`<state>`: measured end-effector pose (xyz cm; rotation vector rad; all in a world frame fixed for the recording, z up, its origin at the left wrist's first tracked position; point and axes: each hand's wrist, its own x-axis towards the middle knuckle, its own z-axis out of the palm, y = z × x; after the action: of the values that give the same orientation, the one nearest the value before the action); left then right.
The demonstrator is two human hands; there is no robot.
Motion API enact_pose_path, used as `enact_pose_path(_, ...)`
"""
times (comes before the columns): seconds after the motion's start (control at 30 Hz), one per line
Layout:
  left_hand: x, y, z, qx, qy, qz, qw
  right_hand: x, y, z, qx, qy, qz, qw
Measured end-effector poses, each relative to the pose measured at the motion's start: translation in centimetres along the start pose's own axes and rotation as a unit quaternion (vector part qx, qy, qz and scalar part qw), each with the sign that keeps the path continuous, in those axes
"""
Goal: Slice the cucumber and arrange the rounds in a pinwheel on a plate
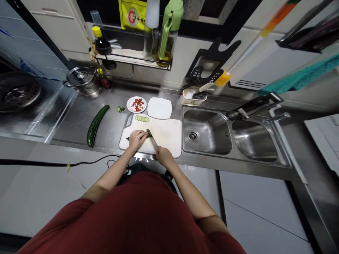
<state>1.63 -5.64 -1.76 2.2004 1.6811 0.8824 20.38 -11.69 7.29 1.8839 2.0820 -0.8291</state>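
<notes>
On the white cutting board [169, 132], my left hand [137, 139] is closed over a slim dark green vegetable [148, 135]. Most of it is hidden under the fingers, so its exact kind is unclear; one thin end pokes out on the left. My right hand [163, 155] grips the handle of a kitchen knife [153, 142]. The blade points away from me, its front part beside the green vegetable and close to my left fingertips. A row of pale cucumber slices [142, 119] lies at the board's far left.
Left of the board lies a whole cucumber [96, 125], with cucumber ends [120, 109] near the plate of chopped red pieces [136, 104]. A white square plate [159, 108] sits behind the board. A double sink [206, 130] is at right, a lidded pot [84, 82] at back left.
</notes>
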Motion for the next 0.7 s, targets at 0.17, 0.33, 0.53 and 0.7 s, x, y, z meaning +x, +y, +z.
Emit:
enact_pose_path(0.17,0.0,-0.1,0.0,0.000,-0.004,-0.002,1.000,0.6,-0.4,-0.1,0.001,-0.008,0.002,1.000)
enact_pose_path(0.33,0.0,0.0,-0.1,-0.002,-0.009,-0.004,1.000,1.5,-0.9,-0.1,-0.006,0.000,0.000,1.000)
enact_pose_path(0.53,0.0,-0.1,-0.1,0.004,-0.015,-0.009,1.000,1.5,-0.8,0.1,-0.010,0.000,-0.006,1.000)
enact_pose_path(0.7,0.0,-0.1,0.0,0.001,-0.013,-0.007,1.000,0.5,-0.1,0.5,-0.009,-0.013,0.002,1.000)
